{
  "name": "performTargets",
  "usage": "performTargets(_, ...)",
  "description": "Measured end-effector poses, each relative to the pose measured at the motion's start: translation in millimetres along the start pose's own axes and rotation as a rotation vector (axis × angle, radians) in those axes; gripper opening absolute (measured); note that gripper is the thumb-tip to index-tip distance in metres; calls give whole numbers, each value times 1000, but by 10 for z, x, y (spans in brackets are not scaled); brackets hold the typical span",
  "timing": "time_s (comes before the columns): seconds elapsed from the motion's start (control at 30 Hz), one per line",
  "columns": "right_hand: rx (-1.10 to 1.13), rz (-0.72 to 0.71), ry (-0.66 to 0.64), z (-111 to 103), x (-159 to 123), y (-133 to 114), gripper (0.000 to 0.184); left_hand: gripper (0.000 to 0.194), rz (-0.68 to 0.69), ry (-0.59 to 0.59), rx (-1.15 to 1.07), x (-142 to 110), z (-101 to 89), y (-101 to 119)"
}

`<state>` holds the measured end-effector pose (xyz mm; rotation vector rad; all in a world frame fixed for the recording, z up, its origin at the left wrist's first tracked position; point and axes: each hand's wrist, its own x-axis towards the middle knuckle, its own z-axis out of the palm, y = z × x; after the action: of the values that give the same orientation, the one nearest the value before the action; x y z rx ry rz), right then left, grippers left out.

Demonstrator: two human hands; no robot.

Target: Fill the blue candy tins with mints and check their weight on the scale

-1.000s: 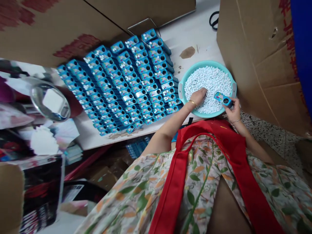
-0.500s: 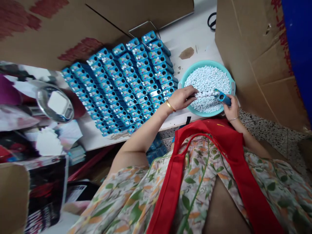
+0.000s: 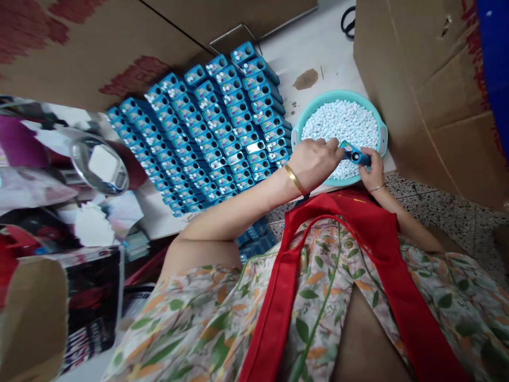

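Note:
A turquoise basin (image 3: 380, 118) heaped with small white pellets (image 3: 338, 119) stands on the table in front of me. Over its near side is a small blue box (image 3: 353, 153) with a dark round hole in its top. My right hand (image 3: 373, 168) pinches the box at its right end. At the other end, the fingers of my left hand (image 3: 316, 162) are closed against the box; their tips are partly hidden. Left of the basin, many similar blue boxes (image 3: 238, 109) stand upright in slanting rows, several with white pellets on their tops.
Cardboard (image 3: 397, 79) rises right of the basin, and more cardboard (image 3: 131, 48) stands behind the rows. Black-handled scissors (image 3: 348, 23) lie at the back of the white table (image 3: 286, 48). On the left are a round metal pan (image 3: 85, 164) and stacked white papers (image 3: 93, 225).
My left hand has moved right, from the pellets to the blue box. The box has shifted slightly left and lies more level between both hands. The view has turned a little.

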<state>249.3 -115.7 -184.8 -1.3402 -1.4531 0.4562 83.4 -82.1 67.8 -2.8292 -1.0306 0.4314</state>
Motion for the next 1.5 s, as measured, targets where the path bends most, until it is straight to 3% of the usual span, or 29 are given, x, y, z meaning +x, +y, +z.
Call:
performTargets(0.07,23,9,21,-25,-14,0,40,29,-86,21,-23,-41,112,-144)
performTargets(0.13,47,39,37,-71,-32,1,40,26,-197,-11,-28,-56,349,-361)
performTargets(0.27,89,138,106,-163,-75,47,41,29,-306,-224,-71,66,1088,-646)
performTargets(0.33,94,219,120,-181,-96,99,46,32,-302,-267,-180,227,1461,-591)
performTargets(0.43,104,314,109,-177,-110,182,55,37,-285,-199,-375,538,1874,-350)
performTargets(0.5,121,323,116,-172,-106,221,58,39,-265,-129,-471,705,2030,-214)
performTargets(0.6,133,321,131,-178,-93,249,59,39,-242,-57,-573,749,2098,-183)
performTargets(0.77,108,263,175,-232,-98,241,52,38,-164,24,-653,332,1834,-446)
performTargets(0.97,8,112,73,-248,-49,100,40,35,-2,122,-553,-73,1146,-602)
performTargets(1.1,-39,21,21,-154,31,8,42,33,50,36,-401,-69,667,-487)
performTargets(1.27,-37,-14,-24,-33,60,-8,44,28,-28,-135,-133,61,199,-213)
performTargets(1.37,-41,-12,-40,5,51,4,41,27,-79,-139,-79,104,65,-63)
performTargets(1.5,-36,-6,-26,21,41,21,39,33,-60,-58,-107,67,64,20)
